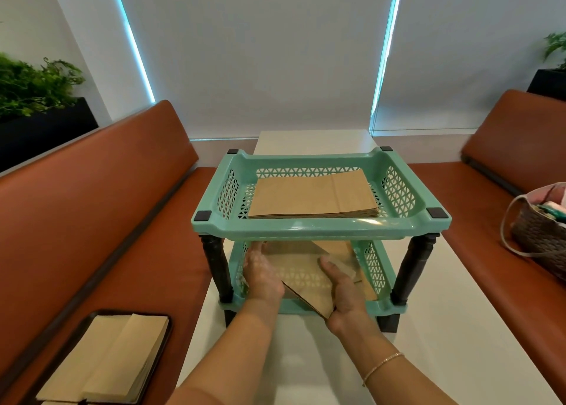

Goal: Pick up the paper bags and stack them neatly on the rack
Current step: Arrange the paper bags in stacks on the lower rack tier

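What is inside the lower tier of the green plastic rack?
Brown paper bags lie askew in the lower tier, held by left hand and right hand. The upper tier hides its back.

A two-tier rack stands on the table straight in front of me. A stack of paper bags lies flat in its upper tray. In the lower tray my left hand and right hand hold a tilted paper bag between them, above more bags lying on that tray's floor. On the bench to my left, near me, a tray holds more paper bags. On the bench to my right sits a woven basket.
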`<state>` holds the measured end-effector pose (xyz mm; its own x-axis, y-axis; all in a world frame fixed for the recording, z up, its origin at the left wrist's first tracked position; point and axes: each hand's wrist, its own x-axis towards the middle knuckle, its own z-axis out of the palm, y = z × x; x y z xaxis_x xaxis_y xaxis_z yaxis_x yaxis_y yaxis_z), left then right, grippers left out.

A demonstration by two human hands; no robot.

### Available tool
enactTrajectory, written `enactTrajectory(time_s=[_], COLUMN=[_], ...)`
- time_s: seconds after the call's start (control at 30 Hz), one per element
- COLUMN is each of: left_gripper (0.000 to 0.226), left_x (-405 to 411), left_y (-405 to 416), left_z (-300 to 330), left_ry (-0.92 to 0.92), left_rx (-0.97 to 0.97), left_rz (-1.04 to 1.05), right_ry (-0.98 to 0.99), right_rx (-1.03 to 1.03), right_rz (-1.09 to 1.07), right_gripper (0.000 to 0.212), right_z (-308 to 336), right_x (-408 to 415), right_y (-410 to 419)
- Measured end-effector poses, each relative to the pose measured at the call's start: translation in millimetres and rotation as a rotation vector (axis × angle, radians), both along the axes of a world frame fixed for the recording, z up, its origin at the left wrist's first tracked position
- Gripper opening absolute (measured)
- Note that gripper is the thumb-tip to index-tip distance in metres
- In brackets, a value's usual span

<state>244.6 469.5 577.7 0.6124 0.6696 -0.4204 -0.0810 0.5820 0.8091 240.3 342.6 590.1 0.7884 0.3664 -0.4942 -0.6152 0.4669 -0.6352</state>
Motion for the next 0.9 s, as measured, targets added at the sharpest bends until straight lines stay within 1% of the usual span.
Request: enactTrajectory(time_s=[0.1, 0.17, 0.2, 0.33, 0.43, 0.53, 0.6, 0.67, 0.73, 0.77, 0.8, 0.83, 0.9], left_gripper=[0.052, 0.051, 0.051, 0.049, 0.065, 0.058, 0.053, 0.061, 0.077, 0.084, 0.085, 0.085, 0.093], left_x=[0.7, 1.2, 0.7, 3.1, 2.7, -1.2, -2.9, -3.8, -5.6, -6.0, -6.2, -7.3, -5.7], left_y=[1.6, 1.2, 0.1, -15.2, -33.0, -45.9, -44.9, -35.6, -24.3, -19.1, -15.6, -15.6, -13.9], left_z=[0.0, 1.4, 4.1, 10.2, 7.4, 1.5, -0.5, 0.5, 4.9, 5.1, 5.4, 6.4, -1.1], left_ry=[0.024, 0.056, 0.063, 0.040, 0.030, 0.027, 0.045, 0.082, 0.164, 0.216, 0.245, 0.261, 0.274], left_rx=[0.032, 0.040, 0.033, 0.017, -0.067, -0.035, 0.001, 0.048, 0.089, 0.089, 0.093, 0.067, 0.044], left_rz=[0.018, 0.043, 0.047, 0.043, 0.033, -0.017, -0.002, -0.020, -0.070, -0.109, -0.152, -0.173, -0.182], right_ry=[0.012, 0.007, 0.004, 0.007, 0.014, 0.011, -0.010, -0.093, -0.234, -0.291, -0.332, -0.366, -0.485], right_rx=[-0.092, -0.107, -0.106, -0.105, -0.097, -0.092, -0.125, -0.226, -0.375, -0.459, -0.550, -0.651, -0.920], right_rz=[-0.002, -0.020, -0.035, -0.102, -0.136, -0.154, -0.149, -0.163, -0.142, -0.087, 0.006, 0.133, 0.364], right_gripper=[0.029, 0.036, 0.037, 0.027, 0.027, 0.016, 0.015, 0.025, 0.045, 0.052, 0.053, 0.048, 0.040], right_z=[-5.0, -6.3, -7.0, -10.6, -9.8, -8.9, -7.3, -5.3, -5.0, -4.3, -2.0, -1.5, -2.6], right_x=[1.1, 3.7, 5.5, 9.2, 7.1, 7.1, 6.7, 9.3, 17.2, 22.1, 25.2, 26.9, 26.6], right_y=[3.0, 3.6, 3.7, 9.7, 16.3, 18.1, 15.8, 10.5, 1.3, -2.5, -3.8, -3.1, 3.1])
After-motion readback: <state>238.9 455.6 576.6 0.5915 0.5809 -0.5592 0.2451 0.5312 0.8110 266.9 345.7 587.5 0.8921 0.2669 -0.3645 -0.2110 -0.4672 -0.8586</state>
